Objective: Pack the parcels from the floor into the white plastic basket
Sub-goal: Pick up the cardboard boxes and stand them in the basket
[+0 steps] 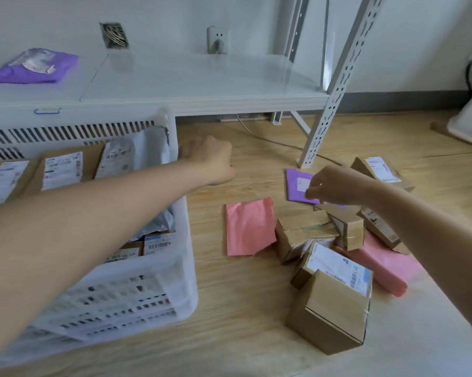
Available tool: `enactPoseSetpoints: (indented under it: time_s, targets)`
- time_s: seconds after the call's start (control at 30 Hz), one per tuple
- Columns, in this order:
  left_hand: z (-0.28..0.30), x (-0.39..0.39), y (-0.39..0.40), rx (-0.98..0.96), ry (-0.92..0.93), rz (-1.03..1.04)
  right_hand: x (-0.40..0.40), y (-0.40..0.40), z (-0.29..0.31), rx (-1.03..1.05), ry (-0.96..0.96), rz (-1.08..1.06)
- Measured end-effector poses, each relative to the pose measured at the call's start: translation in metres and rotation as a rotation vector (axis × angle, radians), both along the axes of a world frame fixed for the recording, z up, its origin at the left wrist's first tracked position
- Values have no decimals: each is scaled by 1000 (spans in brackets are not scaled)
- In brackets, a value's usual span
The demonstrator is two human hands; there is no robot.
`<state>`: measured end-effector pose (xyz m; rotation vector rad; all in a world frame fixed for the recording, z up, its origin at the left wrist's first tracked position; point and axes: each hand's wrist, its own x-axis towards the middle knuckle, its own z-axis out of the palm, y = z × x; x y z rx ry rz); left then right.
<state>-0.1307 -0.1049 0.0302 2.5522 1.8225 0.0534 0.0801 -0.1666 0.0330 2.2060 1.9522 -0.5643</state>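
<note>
The white plastic basket [148, 295] stands on the floor at the left, holding several labelled cardboard boxes and grey mailers. My left hand [210, 159] reaches across it to its far right corner, fingers curled at the rim. To the right, parcels lie on the wood floor: a purple mailer [294, 189], a flat pink mailer [248, 227], a longer pink parcel [384, 265], and several brown boxes, the nearest a large one [330, 314]. My right hand [330, 186] is over the purple mailer, its fingertips pinching at the mailer's right side.
A low white shelf [202, 85] runs behind the basket, with a purple parcel [36, 65] on it. Its perforated upright [338, 77] stands just behind the parcel pile. A cable [270, 140] crosses the floor. A white board [471, 118] leans at far right.
</note>
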Motion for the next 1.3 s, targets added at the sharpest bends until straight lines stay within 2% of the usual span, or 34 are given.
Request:
enactPoseSetpoints:
  time_s: [0.23,0.5,0.77,0.93,1.13,1.2,1.3]
  targets:
    - [-51,83,5,-130,86,-111,71,-1,-44,87,18,-89]
    - [-123,140,15,-231,86,-150,113,20,-109,17,-8,-39]
    - [-185,164,20,-452,188,-190,128,39,-161,-73,-158,125]
    - [-211,174,18,-464,172,-261,125,36,-184,-187,-84,106]
    - [-201,172,27,-489,-7,-186,125,34,-183,-88,-55,46]
    - [-187,162,35,-477,-90,-165,124,33,-177,-29,-25,-38]
    - [-164,139,41,-495,-244,-69,112,33,-163,40,158,-261]
